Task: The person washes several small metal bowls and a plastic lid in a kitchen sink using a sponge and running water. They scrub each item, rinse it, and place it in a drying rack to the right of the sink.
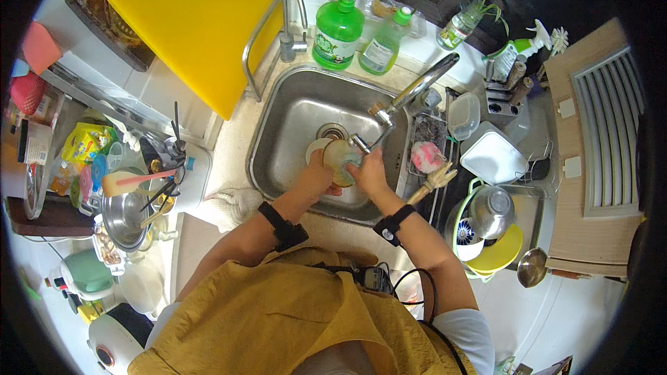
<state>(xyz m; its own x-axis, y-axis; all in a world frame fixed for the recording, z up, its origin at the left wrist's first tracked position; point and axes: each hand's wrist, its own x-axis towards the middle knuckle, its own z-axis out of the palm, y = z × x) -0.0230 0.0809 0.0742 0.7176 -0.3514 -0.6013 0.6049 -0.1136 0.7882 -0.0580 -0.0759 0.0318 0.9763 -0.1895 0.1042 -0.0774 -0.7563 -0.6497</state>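
Over the stainless steel sink, my left hand grips the left edge of a small round dish with a brownish rim. My right hand presses a pale blue-green cloth or sponge against the dish's right side. A white bowl lies partly hidden behind the dish and my left hand, close to the sink drain. The chrome faucet reaches over the sink, its spout end just above my right hand. Whether water runs is not plain.
Green soap bottles stand behind the sink. To the right are a pink and white scrubber, a wooden-handled brush, a white tray and a basket of bowls. A white cloth lies left; a steel pot stands farther left.
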